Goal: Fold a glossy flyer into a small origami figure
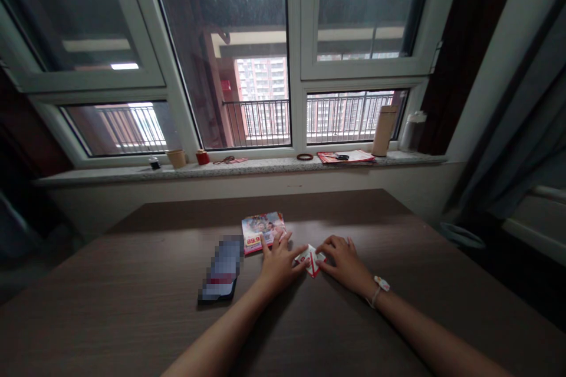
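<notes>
A small folded paper (312,260), white with red print and a red-edged point toward me, lies on the brown table between my hands. My left hand (280,259) has its thumb and index finger on the paper's left side, while its other fingers spread toward a stack of printed flyers (260,232). On the paper's right side, the thumb and bent fingers of my right hand (345,262) grip its edge. A bracelet (379,290) circles my right wrist. The paper's underside is hidden.
A phone (222,271) with a blurred screen lies left of my left hand. Along the windowsill (269,166) stand a paper cup (177,158), a red spool-like object (202,157), scissors (341,156) on printed sheets, a tan bottle (384,131) and a clear bottle (413,132).
</notes>
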`<state>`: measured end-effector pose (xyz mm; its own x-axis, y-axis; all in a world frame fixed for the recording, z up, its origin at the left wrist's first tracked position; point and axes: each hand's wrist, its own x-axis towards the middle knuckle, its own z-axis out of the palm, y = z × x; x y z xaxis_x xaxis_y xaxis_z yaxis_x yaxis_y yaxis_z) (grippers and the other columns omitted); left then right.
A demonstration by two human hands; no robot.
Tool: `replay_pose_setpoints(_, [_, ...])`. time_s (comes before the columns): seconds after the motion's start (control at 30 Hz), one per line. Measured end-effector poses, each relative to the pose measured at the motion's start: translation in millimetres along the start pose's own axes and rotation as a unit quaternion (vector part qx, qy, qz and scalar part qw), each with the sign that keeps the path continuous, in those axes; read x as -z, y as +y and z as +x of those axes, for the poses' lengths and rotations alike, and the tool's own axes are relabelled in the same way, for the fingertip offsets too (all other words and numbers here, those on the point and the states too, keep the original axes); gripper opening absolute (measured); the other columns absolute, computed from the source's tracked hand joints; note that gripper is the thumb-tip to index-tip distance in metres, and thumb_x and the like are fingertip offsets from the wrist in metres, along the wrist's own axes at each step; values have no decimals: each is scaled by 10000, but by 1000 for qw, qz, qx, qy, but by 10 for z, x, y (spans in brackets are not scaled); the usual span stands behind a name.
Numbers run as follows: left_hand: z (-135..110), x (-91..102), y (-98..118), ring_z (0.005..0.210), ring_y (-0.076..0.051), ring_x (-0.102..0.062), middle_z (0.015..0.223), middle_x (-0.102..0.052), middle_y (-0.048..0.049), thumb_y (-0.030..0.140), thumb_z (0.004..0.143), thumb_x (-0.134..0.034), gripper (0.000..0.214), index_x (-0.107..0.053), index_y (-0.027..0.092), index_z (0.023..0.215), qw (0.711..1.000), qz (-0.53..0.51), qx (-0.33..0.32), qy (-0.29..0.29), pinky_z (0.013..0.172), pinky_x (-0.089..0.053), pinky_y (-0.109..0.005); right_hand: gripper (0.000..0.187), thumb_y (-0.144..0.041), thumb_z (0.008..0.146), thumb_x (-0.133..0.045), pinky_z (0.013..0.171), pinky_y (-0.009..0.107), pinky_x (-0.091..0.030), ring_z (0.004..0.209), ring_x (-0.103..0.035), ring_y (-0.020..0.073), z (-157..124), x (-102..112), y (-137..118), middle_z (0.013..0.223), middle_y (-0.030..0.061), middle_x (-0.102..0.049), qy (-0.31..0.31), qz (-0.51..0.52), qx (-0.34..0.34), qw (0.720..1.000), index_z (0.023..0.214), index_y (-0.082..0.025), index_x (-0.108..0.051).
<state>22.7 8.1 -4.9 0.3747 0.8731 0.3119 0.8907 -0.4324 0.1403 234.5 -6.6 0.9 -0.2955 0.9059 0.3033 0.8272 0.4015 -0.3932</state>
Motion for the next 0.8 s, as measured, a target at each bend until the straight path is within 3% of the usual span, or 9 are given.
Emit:
replay_pose_setpoints(0.37, [34,-52,-21,1334,-319,-295,1413,-438,3,468,842,-609,242,-658,485,1078,998,-26,-48,8,1050,-37,-719,236,-429,832,-572,1096,557,-143,1108,-502,230,2,18,-23,1078,29,-571,-6,2,-6,1000,1027,-311,-632])
replay_pose_setpoints(0.8, [33,-42,-15,1330,-305,-310,1382,-473,7,489,848,-593,228,-657,496,1067,999,-31,-33,-8,1057,-11,-703,228,-428,805,-609,1094,557,-143,1078,-525,235,20,-6,2,1033,27,-591,11,12,-14,1000,964,-269,-649])
